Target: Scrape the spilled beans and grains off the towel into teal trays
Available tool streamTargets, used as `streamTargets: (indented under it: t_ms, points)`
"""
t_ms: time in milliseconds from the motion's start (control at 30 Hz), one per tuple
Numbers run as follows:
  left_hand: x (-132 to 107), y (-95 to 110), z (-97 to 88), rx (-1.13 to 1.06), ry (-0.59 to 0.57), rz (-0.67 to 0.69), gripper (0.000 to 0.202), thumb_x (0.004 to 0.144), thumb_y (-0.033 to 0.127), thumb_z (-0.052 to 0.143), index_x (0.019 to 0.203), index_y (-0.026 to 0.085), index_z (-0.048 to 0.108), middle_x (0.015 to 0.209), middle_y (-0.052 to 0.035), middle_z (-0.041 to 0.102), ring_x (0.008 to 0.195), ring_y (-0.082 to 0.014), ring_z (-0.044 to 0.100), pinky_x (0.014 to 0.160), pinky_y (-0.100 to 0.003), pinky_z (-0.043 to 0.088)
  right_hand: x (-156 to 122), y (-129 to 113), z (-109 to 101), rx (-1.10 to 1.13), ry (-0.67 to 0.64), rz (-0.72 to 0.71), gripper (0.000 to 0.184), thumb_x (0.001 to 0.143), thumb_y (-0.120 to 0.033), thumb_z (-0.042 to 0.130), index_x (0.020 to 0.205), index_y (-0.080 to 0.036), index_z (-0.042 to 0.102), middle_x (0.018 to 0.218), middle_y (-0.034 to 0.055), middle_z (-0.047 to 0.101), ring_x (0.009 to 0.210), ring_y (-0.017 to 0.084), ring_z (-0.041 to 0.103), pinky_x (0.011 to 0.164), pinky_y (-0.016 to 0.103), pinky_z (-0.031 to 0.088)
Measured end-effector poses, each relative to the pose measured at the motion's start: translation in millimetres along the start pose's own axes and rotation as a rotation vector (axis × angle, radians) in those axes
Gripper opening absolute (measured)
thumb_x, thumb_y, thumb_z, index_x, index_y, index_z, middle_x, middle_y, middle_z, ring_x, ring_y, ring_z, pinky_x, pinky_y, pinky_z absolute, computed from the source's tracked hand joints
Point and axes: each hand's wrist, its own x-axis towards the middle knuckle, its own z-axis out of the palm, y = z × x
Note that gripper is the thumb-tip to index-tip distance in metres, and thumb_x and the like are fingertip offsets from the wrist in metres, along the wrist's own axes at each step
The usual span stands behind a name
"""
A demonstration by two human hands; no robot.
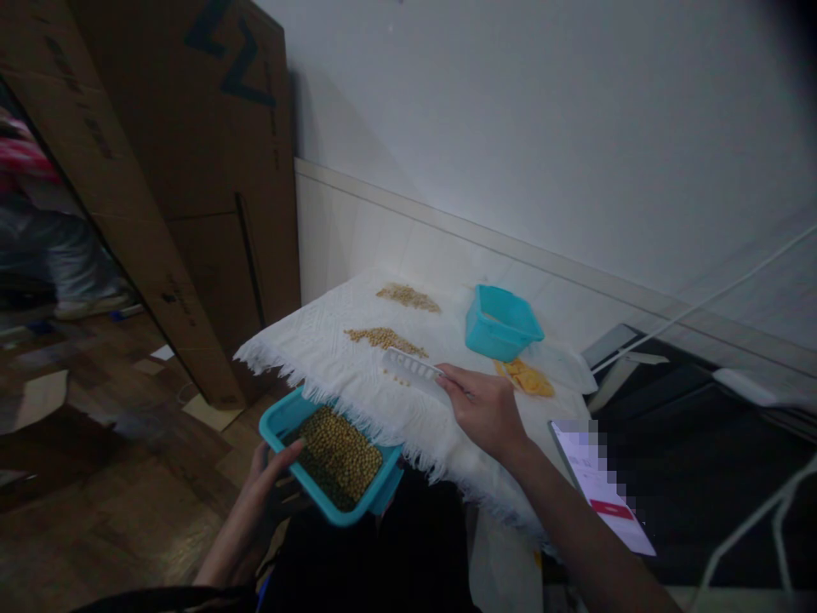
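Currently both hands are occupied. Right hand (pixel 482 404): fingers clamped on the near end of a white tool (pixel 414 368), thumb side up; the tool's slotted body reaches left over the cloth-covered surface (pixel 319 340), a few loose beans (pixel 399 380) just beside it. The exact grip is partly covered by the back of the hand, and the tool's underside cannot be seen; contact with the surface cannot be told.

Left hand (pixel 271 477): clamped on the left rim of a teal bin (pixel 322 502), thumb over the edge, other fingers beneath, dim and mostly hidden. The bin is tilted below the surface's front edge; the fringe (pixel 440 464) covers part of it. Inside: tan beans (pixel 348 451), with a dark green portion toward the left, shadow or contents unclear.

On the surface: bean pile (pixel 383 338) near the tool's tip; paler grain pile (pixel 407 296) behind; teal tub (pixel 501 340) at right, contents barely visible; yellow item (pixel 527 377) beside it, kind unclear. Phone (pixel 587 477): screen partly pixelated. Far left, another person (pixel 70 255), blurred and cut off.
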Motion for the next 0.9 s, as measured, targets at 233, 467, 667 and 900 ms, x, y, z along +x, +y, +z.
streamTargets:
  t_ms: [233, 467, 667, 900]
  points:
    - [-2, -2, 2.4, 0.015, -0.003, 0.003, 0.082, 0.084, 0.045, 0.099, 0.153, 0.035, 0.057, 0.123, -0.0121, 0.080, 0.090, -0.0302, 0.085, 0.081, -0.047, 0.073, -4, -20, -2, 0.046, 0.018, -0.167, 0.030, 0.107, -0.016, 0.064, 0.115, -0.020, 0.093, 0.104, 0.0099, 0.093, 0.084, 0.025, 0.091, 0.078, 0.031, 0.074]
    - [-5, -8, 2.3, 0.026, -0.037, 0.069, 0.086, 0.085, 0.054, 0.098, 0.156, 0.031, 0.056, 0.126, -0.0152, 0.080, 0.094, -0.0328, 0.086, 0.077, -0.044, 0.072, -19, -53, -9, 0.065, -0.053, -0.242, 0.032, 0.111, -0.017, 0.060, 0.116, -0.021, 0.091, 0.097, 0.0072, 0.092, 0.076, 0.020, 0.088, 0.073, 0.027, 0.072]
    - [-7, -6, 3.0, 0.015, -0.042, 0.053, 0.089, 0.082, 0.052, 0.100, 0.157, 0.032, 0.057, 0.124, -0.0147, 0.081, 0.092, -0.0311, 0.086, 0.078, -0.043, 0.072, -21, -59, -24, 0.112, -0.038, -0.207, 0.030, 0.108, -0.019, 0.065, 0.117, -0.026, 0.093, 0.102, 0.0056, 0.093, 0.079, 0.022, 0.089, 0.075, 0.029, 0.074]
    - [2, -8, 2.1, 0.057, -0.021, 0.029, 0.085, 0.084, 0.052, 0.098, 0.156, 0.035, 0.056, 0.123, -0.0129, 0.077, 0.091, -0.0307, 0.085, 0.079, -0.047, 0.074, 6, 35, -27, -0.262, 0.152, 0.175, 0.025, 0.100, -0.026, 0.071, 0.105, -0.029, 0.095, 0.091, 0.0079, 0.092, 0.076, 0.030, 0.088, 0.073, 0.037, 0.069]
